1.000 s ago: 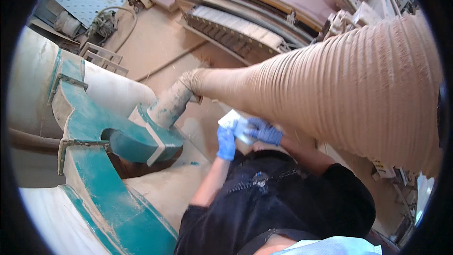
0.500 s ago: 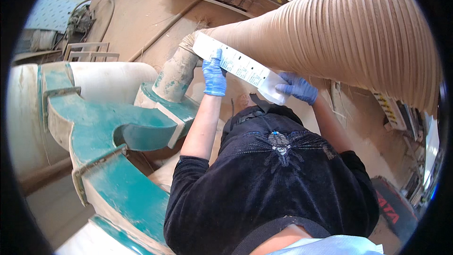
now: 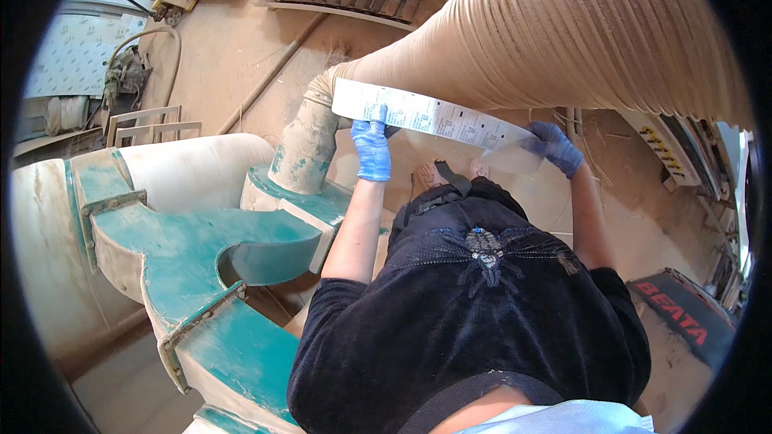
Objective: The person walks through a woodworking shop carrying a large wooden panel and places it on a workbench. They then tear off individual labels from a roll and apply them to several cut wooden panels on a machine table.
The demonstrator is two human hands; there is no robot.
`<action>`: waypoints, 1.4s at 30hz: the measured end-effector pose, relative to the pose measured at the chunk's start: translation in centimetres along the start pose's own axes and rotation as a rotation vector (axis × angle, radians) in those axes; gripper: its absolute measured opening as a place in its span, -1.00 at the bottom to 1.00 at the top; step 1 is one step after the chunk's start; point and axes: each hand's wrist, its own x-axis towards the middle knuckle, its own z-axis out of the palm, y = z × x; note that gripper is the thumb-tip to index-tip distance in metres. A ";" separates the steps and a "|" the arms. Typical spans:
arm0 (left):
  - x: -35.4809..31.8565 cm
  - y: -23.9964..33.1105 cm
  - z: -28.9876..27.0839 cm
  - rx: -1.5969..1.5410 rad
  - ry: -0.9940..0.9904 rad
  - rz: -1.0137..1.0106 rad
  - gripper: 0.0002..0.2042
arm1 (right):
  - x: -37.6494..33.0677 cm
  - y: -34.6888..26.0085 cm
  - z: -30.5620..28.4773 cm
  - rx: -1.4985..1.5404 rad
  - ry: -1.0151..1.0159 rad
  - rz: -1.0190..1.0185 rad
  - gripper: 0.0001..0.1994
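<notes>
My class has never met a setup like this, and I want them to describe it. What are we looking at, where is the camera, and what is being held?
There is no robot here: a person is working with their own two hands, in blue gloves. The camera sits on their head, looking down, and its wide lens bends straight edges and darkens the corners. Left in the picture is the person's left. The left hand and right hand hold a long white printed strip between them; its right end is blurred. Beyond it is a big ribbed hose, meeting a pipe on the green ductwork. Below is a brown, dusty-looking floor.
</notes>
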 end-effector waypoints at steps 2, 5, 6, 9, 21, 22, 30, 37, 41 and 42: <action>0.0 -0.1 -0.4 0.061 -0.033 -0.008 -0.75 | -0.3 -0.4 -0.5 -0.027 -0.002 0.027 -0.69; -0.2 -0.3 -0.5 0.031 -0.013 0.004 -0.76 | -0.8 -0.5 -1.0 -0.108 0.034 0.044 -0.71; -0.3 -0.2 -0.5 0.034 -0.012 -0.002 -0.76 | -1.0 -0.6 -1.1 -0.130 0.044 0.062 -0.71; -0.5 0.4 -0.5 0.061 -0.018 -0.023 -0.76 | -1.2 -0.1 -1.5 -0.125 0.056 0.071 -0.73; -4.8 -0.4 1.3 0.057 -0.264 -0.238 -0.72 | 0.3 -3.2 5.1 0.153 0.028 -0.221 -0.63; -5.1 -1.2 1.4 0.022 -0.303 -0.225 -0.71 | 0.6 -3.9 6.1 0.165 0.033 -0.285 -0.64; -6.2 -1.7 2.4 0.016 -0.377 -0.290 -0.68 | 2.2 -5.6 9.9 0.285 0.067 -0.353 -0.70; -5.6 -2.2 2.4 -0.087 -0.318 -0.382 -0.67 | 1.3 -4.0 8.5 0.374 0.046 -0.367 -0.70; -5.5 -2.5 3.1 -0.089 -0.320 -0.399 -0.66 | 0.8 -3.6 7.7 0.339 0.074 -0.347 -0.70; -5.5 -2.8 3.3 -0.097 -0.329 -0.391 -0.66 | 0.7 -3.8 7.5 0.338 0.084 -0.341 -0.71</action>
